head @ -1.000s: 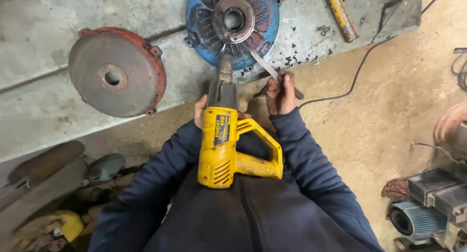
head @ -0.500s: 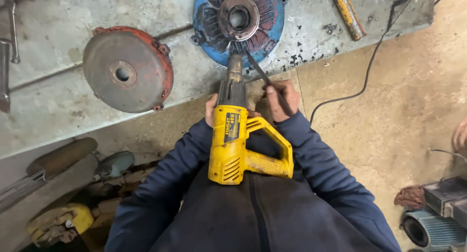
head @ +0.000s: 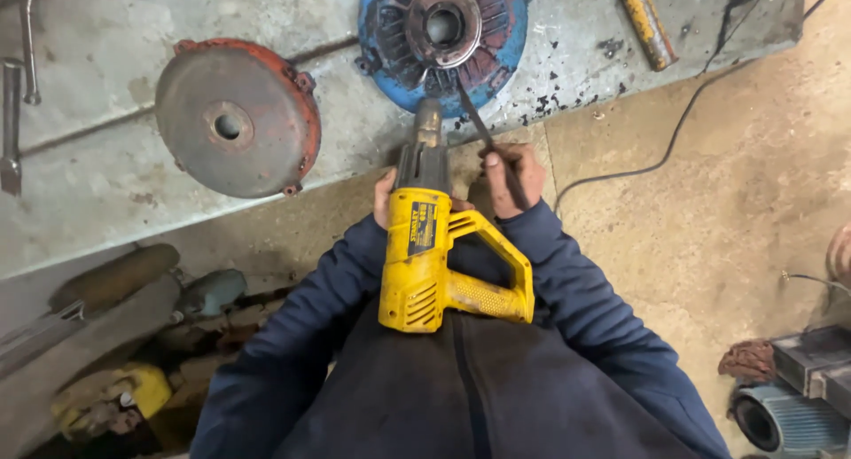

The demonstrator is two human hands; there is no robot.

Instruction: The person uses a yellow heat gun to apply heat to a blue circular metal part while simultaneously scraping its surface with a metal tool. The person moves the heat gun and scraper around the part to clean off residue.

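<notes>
My left hand [head: 384, 196] steadies the yellow heat gun [head: 425, 246], its nozzle at the blue motor cover [head: 441, 35] on the slab [head: 106, 184]; my right hand [head: 511, 177] grips a thin scraper [head: 483, 135]. The blade could slip towards the hot nozzle.

You are in a motor repair workshop: a grimy metal bench [head: 106, 60] holds red [head: 235, 117] and blue [head: 443, 38] motor end covers, electric motors [head: 789, 397] crowd the stained floor.
</notes>
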